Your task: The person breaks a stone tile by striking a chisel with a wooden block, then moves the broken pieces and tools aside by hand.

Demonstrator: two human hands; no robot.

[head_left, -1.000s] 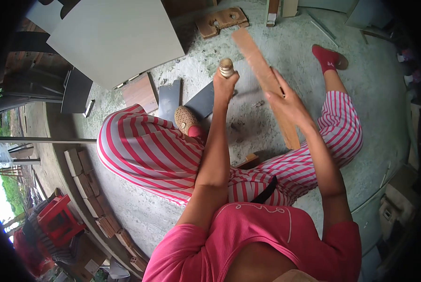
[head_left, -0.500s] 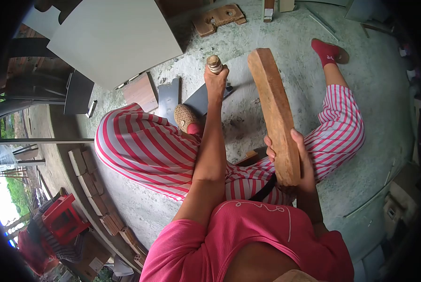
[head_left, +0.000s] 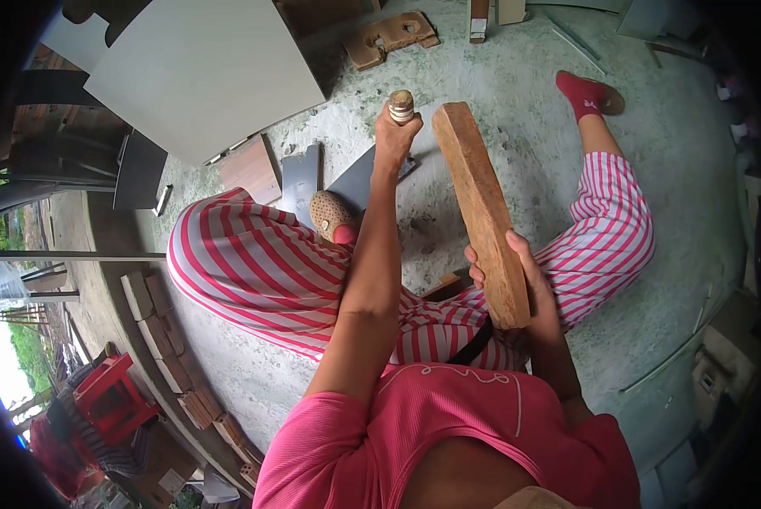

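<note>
My left hand [head_left: 395,136] is closed round a wooden handle [head_left: 402,97] with pale metal-looking rings near its end. The rest of that tool is hidden below my fist, so its kind does not show. My right hand [head_left: 533,270] grips the lower part of a long, thick wooden block [head_left: 480,208], thumb on one side and fingers on the other. The block slants, its far end close to my left fist but apart from it. Its near end lies above my lap.
Dark flat boards [head_left: 351,182] and a wood-grain panel [head_left: 251,170] lie by one clog [head_left: 329,212]. A large pale panel [head_left: 210,76] fills the upper left. Farther off is a wooden piece with holes [head_left: 389,40]. Bricks [head_left: 161,327] line the left side.
The block has shifted left and slightly nearer my body, bringing its far end closer to my left fist. My left hand has risen a little to the right. Both grips stay the same.
</note>
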